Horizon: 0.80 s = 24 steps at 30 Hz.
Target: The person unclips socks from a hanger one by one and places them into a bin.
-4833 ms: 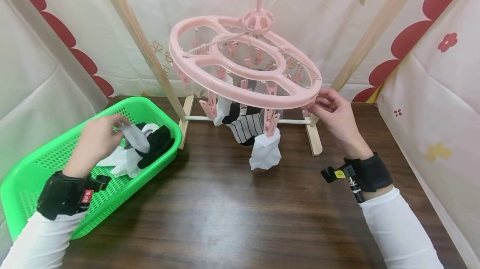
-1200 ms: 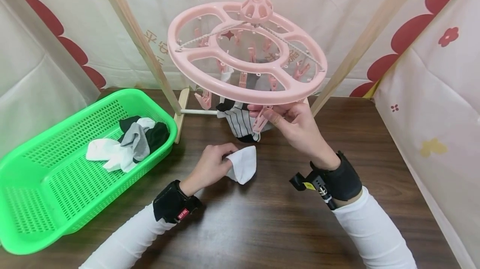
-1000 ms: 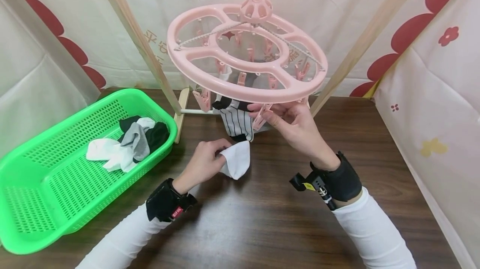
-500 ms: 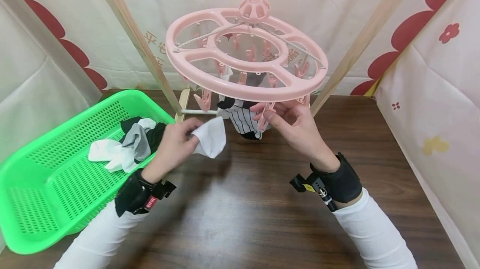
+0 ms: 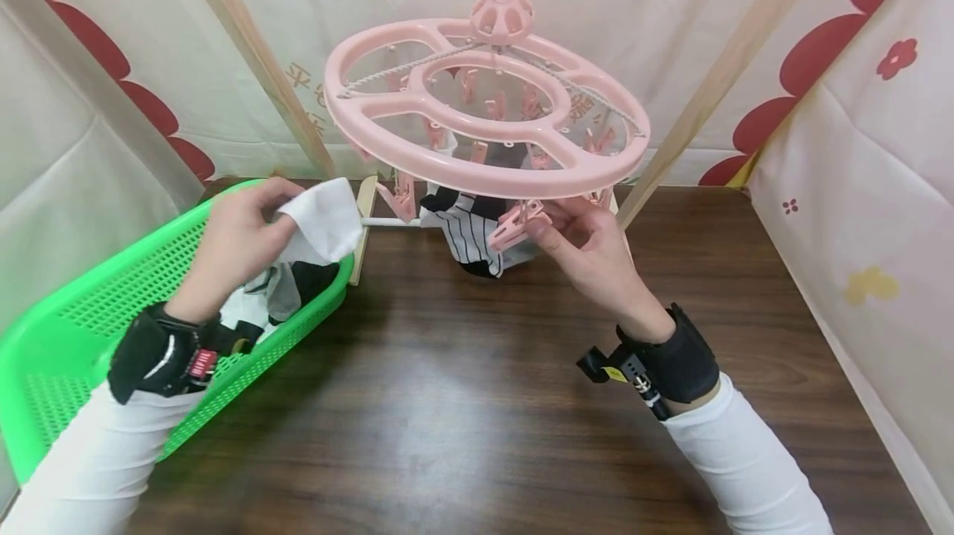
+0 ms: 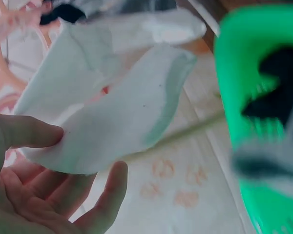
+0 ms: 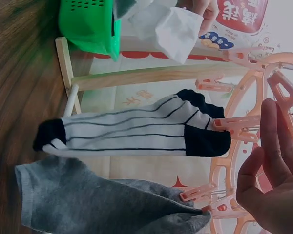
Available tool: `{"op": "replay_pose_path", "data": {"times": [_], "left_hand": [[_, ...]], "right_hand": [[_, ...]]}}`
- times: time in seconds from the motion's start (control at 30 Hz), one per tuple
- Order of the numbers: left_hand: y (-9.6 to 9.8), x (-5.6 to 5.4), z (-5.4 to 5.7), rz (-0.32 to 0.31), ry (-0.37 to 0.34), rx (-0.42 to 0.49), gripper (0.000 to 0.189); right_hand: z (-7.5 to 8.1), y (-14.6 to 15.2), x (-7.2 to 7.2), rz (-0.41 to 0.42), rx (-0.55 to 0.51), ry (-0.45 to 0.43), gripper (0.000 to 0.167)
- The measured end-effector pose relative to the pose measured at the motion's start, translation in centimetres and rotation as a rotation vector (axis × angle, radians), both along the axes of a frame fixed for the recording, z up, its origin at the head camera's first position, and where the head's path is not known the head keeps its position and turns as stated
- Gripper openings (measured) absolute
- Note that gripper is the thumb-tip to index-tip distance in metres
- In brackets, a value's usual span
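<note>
My left hand (image 5: 242, 237) pinches a white sock (image 5: 324, 220) between thumb and fingers, above the right end of the green basket (image 5: 246, 390). In the left wrist view the sock (image 6: 122, 112) spreads out past the fingertips. My right hand (image 5: 596, 249) holds a pink clothespin (image 5: 514, 224) at the front rim of the round pink drying rack (image 5: 447, 175), thumb in front and fingers partly behind the rim. The clothespin has nothing in its mouth and tilts to the left. A striped sock (image 7: 132, 129) and a grey sock (image 7: 102, 200) hang from other clothespins.
Grey, black and white socks (image 5: 283, 291) lie in the basket, partly behind the left hand. Wooden poles (image 5: 715, 96) stand either side of the rack, joined low down by a white bar (image 5: 391, 223). Fabric walls (image 5: 850, 187) enclose the brown table (image 5: 462, 402).
The white sock, earlier hanging at the rack's front, has moved left in my left hand to above the basket. A grey sock was released there. My right hand moved from the rack's right edge to the front clothespin.
</note>
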<state>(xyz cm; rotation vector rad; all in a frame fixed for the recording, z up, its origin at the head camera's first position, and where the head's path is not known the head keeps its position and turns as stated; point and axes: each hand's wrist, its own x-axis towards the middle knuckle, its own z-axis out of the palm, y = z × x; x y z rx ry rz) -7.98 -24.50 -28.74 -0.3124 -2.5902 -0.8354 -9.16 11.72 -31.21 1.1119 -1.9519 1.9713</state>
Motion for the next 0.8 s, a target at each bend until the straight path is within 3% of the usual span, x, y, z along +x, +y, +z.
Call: {"op": "replay_pose_path", "data": {"times": [0.1,0.23,0.53,0.57,0.8], "left_hand": [[-1.8,-0.3,0.4,0.061,-0.026,-0.030,0.018],[-4.1,-0.5,0.3,0.106,-0.038,-0.084,0.019],[-8.1,-1.0,-0.7,0.167,-0.120,-0.118,0.024],[-8.5,-1.1,-0.9,0.157,-0.148,-0.128,0.024],[-10.4,-1.7,-2.1,0.008,-0.550,-0.263,0.050]], "right_hand": [[-0.1,0.1,0.1,-0.038,0.005,-0.012,0.056],[-0.1,0.1,0.1,-0.048,0.021,0.001,0.053],[0.0,0.3,0.0,-0.027,0.020,0.012,0.054],[0.1,0.3,0.1,-0.027,0.022,0.013,0.054],[-0.2,0.3,0.0,-0.023,0.031,0.002,0.039]]}}
